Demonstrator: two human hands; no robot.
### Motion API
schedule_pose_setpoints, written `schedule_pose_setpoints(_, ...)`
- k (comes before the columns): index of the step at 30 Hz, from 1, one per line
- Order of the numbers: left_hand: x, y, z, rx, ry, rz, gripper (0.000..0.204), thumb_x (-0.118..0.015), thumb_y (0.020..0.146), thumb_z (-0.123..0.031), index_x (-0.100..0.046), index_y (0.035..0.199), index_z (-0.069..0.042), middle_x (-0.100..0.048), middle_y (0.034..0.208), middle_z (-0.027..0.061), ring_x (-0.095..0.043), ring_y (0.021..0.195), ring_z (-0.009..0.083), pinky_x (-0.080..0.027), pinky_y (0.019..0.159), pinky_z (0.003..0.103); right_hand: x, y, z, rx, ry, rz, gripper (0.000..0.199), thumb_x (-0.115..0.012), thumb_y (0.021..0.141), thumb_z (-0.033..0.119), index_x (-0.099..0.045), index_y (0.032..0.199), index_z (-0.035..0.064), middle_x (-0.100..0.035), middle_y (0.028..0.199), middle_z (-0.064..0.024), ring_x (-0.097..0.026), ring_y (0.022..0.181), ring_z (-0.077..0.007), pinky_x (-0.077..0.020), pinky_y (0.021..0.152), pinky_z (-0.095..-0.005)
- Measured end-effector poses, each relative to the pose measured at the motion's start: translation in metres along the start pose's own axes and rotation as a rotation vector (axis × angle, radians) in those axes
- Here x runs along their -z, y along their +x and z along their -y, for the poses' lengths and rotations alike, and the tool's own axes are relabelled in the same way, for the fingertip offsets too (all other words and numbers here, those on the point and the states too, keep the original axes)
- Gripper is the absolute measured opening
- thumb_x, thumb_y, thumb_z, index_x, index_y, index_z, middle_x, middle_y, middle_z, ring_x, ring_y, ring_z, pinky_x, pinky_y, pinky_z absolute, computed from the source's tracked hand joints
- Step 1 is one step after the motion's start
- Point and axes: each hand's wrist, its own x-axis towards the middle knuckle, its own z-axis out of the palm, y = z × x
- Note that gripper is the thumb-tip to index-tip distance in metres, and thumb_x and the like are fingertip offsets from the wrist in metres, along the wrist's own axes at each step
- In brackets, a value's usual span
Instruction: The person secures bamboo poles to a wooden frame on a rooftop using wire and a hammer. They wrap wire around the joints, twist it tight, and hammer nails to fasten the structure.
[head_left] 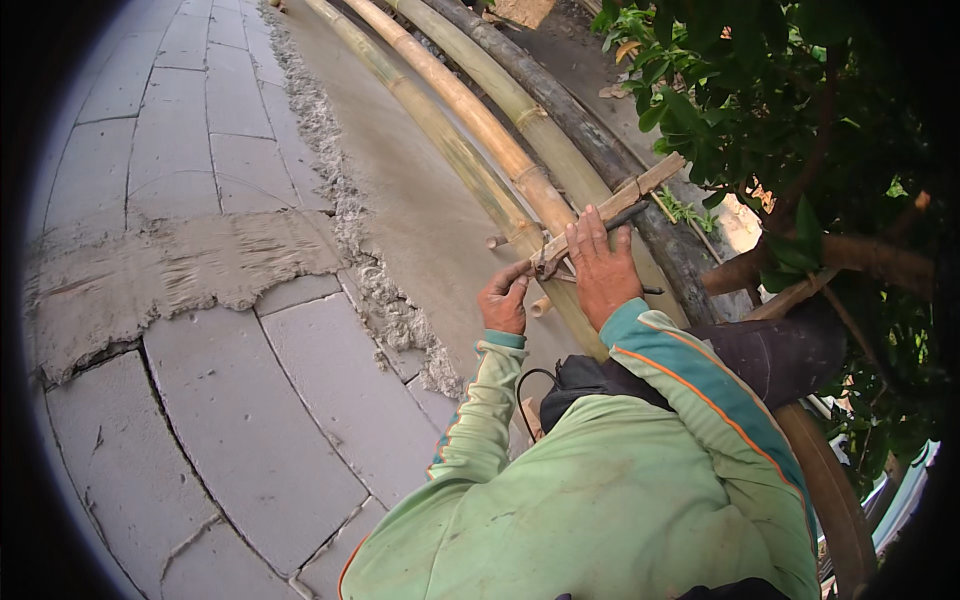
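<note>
My right hand [604, 270] lies over a pair of dark pincers, its fingers reaching across the upper handle [630, 214]. The black tip of the lower handle [653, 290] shows beyond the hand. The rusty head of the pincers [544, 264] is at the near end of a short wooden stick [655, 178], which lies across the bamboo poles [455, 130]. Beside that head, my left hand [504, 303] has its thumb and forefinger pinched together. What they hold is too small to make out. Two cut round ends [540, 307] poke out by the nearest pole.
A wall of grey blocks [200, 400] with a rough mortar band [180, 275] stands on the left. Smooth cement [400, 200] runs along the poles. A darker pole [560, 95] lies outermost. Leafy branches [760, 100] and wooden beams [830, 500] crowd the right side.
</note>
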Motion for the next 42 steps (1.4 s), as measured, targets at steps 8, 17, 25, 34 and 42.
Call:
schedule_pose_setpoints(8, 0.002, -0.001, -0.012, 0.020, -0.099, 0.121, 0.037, -0.060, 0.092, 0.004, -0.062, 0.128, 0.009, -0.074, 0.112, 0.0175, -0.070, 0.106, 0.0229, -0.052, 0.100, 0.036, 0.030, 0.006, 0.008, 0.024, -0.048, 0.172, 0.049, -0.046, 0.101, 0.030, -0.052, 0.143, 0.0050, -0.053, 0.144, -0.0159, -0.039, 0.142, -0.0337, -0.0326, 0.107, -0.0575)
schedule_pose_setpoints(17, 0.013, 0.023, -0.036, -0.382, 0.989, 0.268, 0.098, -0.085, 0.067, -0.017, -0.041, 0.154, -0.017, -0.035, 0.156, 0.0232, -0.037, 0.145, 0.0399, -0.039, 0.113, 0.052, -0.012, 0.002, -0.023, -0.077, 0.677, 0.582, 0.029, -0.061, 0.095, 0.024, -0.065, 0.113, 0.0025, -0.072, 0.111, -0.0190, -0.071, 0.103, -0.0387, -0.0539, 0.085, -0.0490)
schedule_pose_setpoints(25, 0.011, 0.063, -0.024, -0.528, 1.261, 0.596, 0.101, -0.093, 0.063, -0.041, -0.045, 0.152, -0.038, -0.016, 0.166, 0.0196, -0.018, 0.152, 0.0461, -0.028, 0.116, 0.061, -0.026, -0.006, -0.024, 0.110, 0.953, 0.532, 0.049, -0.077, 0.086, 0.017, -0.051, 0.124, -0.0001, -0.072, 0.107, -0.0226, -0.070, 0.102, -0.0412, -0.0546, 0.089, -0.0502)
schedule_pose_setpoints(34, 0.013, 0.076, -0.007, -0.597, 1.155, 0.594, 0.080, -0.089, 0.070, -0.035, -0.056, 0.142, -0.028, -0.023, 0.165, 0.0186, -0.018, 0.153, 0.0465, -0.032, 0.115, 0.061, -0.012, 0.002, -0.041, 0.096, 0.816, 0.608, 0.041, -0.076, 0.084, 0.017, -0.055, 0.117, 0.0038, -0.070, 0.091, -0.0128, -0.072, 0.087, -0.0267, -0.0577, 0.074, -0.0421)
schedule_pose_setpoints(42, 0.006, 0.068, -0.008, -0.513, 1.175, 0.553, 0.083, -0.089, 0.069, -0.024, -0.053, 0.144, -0.028, -0.018, 0.167, 0.0189, -0.018, 0.153, 0.0448, -0.039, 0.113, 0.056, 0.008, -0.004, -0.043, 0.251, 0.114, -0.376, 0.023, -0.056, 0.096, 0.024, -0.067, 0.109, 0.0076, -0.068, 0.091, -0.0095, -0.068, 0.099, -0.0304, -0.0539, 0.082, -0.0482)
